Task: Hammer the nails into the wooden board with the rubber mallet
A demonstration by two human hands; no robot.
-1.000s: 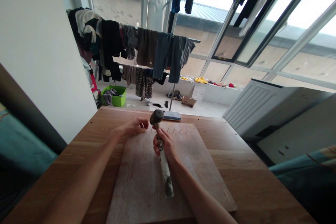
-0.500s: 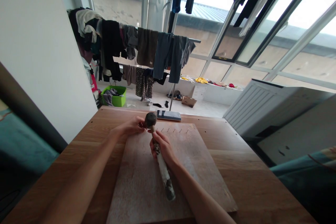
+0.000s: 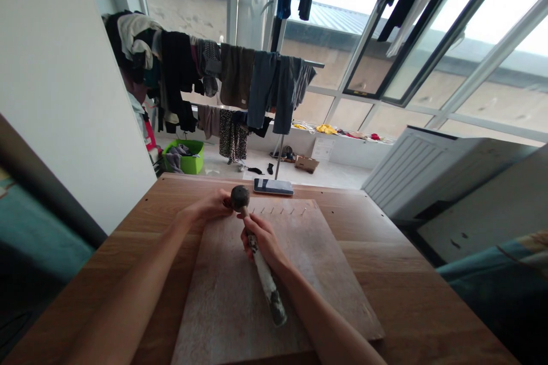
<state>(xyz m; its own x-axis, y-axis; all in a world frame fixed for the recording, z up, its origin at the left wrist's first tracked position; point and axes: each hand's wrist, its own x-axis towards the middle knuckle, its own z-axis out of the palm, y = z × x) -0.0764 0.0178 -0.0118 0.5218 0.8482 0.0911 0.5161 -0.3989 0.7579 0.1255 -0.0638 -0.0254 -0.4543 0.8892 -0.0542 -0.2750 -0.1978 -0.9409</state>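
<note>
Since a second ago, the hammer (image 3: 256, 254) has swung left and down, its dark head now just beside the left hand (image 3: 214, 205) at the far edge of the wooden board (image 3: 274, 274) on the bench (image 3: 406, 274). Right hand (image 3: 259, 239) has its grip closed round the pale handle near the head. Left grip is pinched at something under the hammerhead, likely a nail, too small to tell. A row of nails (image 3: 280, 211) stands to the right. With fingertips that near the head, a slightly off blow could strike them or bend the nail.
</note>
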